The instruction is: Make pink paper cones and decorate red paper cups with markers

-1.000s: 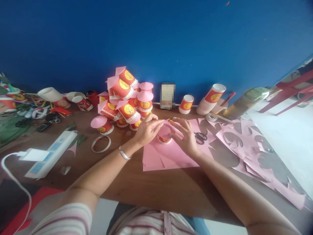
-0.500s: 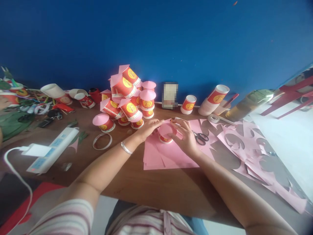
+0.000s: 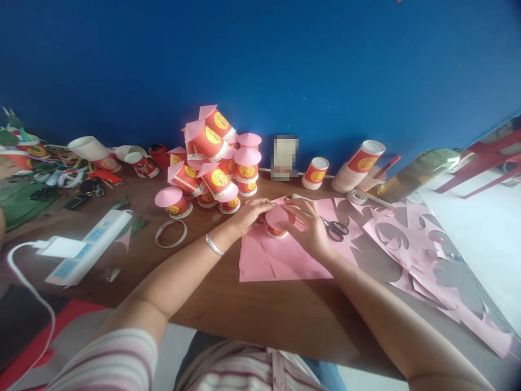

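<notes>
A pink paper cone (image 3: 279, 215) caps a red paper cup (image 3: 275, 233) standing on pink paper sheets (image 3: 301, 266). At the cone's left edge my left hand (image 3: 257, 213) has its fingertips pressed to the paper; its thumb is partly hidden. My right hand (image 3: 310, 225) grips the cone from the other side, thumb at the front edge and fingers behind. To the right of that hand lie black-handled scissors (image 3: 336, 230). A heap of similar cups with pink cone tops (image 3: 214, 144) rises behind my left hand.
White tape rings (image 3: 170, 233) and a power strip (image 3: 89, 247) lie left. Pink paper offcuts (image 3: 427, 260) spread over the right. At the back are a cup (image 3: 315, 174), stacked cups (image 3: 360, 165), a tape roll (image 3: 357, 197) and a bottle (image 3: 419, 172). Another person's hand (image 3: 6, 168) shows far left.
My left fingers have bent slightly more against the cone's edge. My right hand keeps almost the same place, and the view has shifted a little.
</notes>
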